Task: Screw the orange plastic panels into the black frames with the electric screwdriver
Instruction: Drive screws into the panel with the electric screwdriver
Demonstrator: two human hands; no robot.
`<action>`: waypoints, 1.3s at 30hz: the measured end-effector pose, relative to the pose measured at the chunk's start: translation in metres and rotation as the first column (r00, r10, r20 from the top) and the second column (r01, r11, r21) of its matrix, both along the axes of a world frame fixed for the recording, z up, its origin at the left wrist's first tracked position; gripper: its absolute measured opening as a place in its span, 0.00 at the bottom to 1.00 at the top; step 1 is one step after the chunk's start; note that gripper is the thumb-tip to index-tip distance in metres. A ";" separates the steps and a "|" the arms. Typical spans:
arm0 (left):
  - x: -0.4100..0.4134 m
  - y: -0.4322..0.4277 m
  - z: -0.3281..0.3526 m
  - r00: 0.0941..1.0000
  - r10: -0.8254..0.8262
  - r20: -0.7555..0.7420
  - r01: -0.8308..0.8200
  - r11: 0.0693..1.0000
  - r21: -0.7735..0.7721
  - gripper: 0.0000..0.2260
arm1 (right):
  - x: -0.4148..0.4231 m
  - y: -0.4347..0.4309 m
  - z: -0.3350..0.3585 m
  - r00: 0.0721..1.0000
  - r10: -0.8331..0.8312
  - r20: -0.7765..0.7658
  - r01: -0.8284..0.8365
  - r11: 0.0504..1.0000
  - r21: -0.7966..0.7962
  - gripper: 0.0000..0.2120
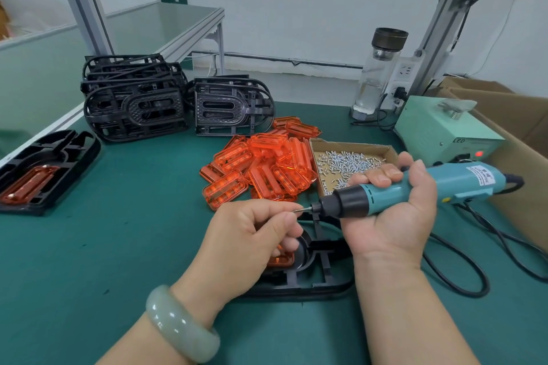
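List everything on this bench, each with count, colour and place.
Turquoise electric screwdriver: one, black nose, in the right grip.
Small silver screws: many, in the shallow cardboard tray, centre right.
Translucent orange plastic panels: loose pile, centre.
Black plastic frames: two stacks at the back; one far left with a panel fitted; one nearest, under both grips.
Clear glass bottle: one, dark lid, back right.
Pale green power box: one, right.
Left grip: jade-green bangle, pinches one small silver screw at the bit.
Right grip: curled round the screwdriver.
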State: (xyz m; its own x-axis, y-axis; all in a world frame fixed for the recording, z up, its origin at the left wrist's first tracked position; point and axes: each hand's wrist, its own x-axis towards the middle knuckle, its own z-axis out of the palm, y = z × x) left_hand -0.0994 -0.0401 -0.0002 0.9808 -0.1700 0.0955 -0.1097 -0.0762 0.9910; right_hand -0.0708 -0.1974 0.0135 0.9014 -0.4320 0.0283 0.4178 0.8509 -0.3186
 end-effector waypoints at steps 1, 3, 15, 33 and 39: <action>0.000 0.000 0.000 1.000 0.009 0.004 -0.009 1.000 -0.001 0.11 | 0.000 0.000 0.000 1.000 0.003 -0.001 -0.003 1.000 0.000 0.06; 0.001 0.000 0.000 0.999 0.031 0.008 -0.031 0.999 -0.008 0.10 | 0.001 0.001 -0.001 1.000 0.008 0.000 -0.008 1.000 -0.002 0.06; 0.002 0.003 -0.001 0.997 0.061 0.041 -0.063 0.997 0.045 0.09 | 0.001 0.002 -0.003 0.999 0.026 0.025 -0.025 0.999 -0.035 0.06; 0.004 0.013 0.000 0.999 -0.014 0.042 0.012 0.998 0.056 0.09 | 0.000 0.000 -0.002 0.999 0.029 0.044 -0.028 0.999 -0.040 0.05; 0.004 0.011 0.000 0.995 0.043 0.096 -0.052 0.994 0.096 0.09 | -0.001 0.001 -0.003 0.999 0.022 0.028 -0.021 0.999 -0.045 0.04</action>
State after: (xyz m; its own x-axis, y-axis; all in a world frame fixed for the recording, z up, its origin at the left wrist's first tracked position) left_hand -0.0955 -0.0288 -0.0005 0.9756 -0.1366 0.1721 -0.1953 -0.1795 0.9642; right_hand -0.0714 -0.1967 0.0102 0.9090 -0.4103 0.0733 0.4091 0.8450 -0.3444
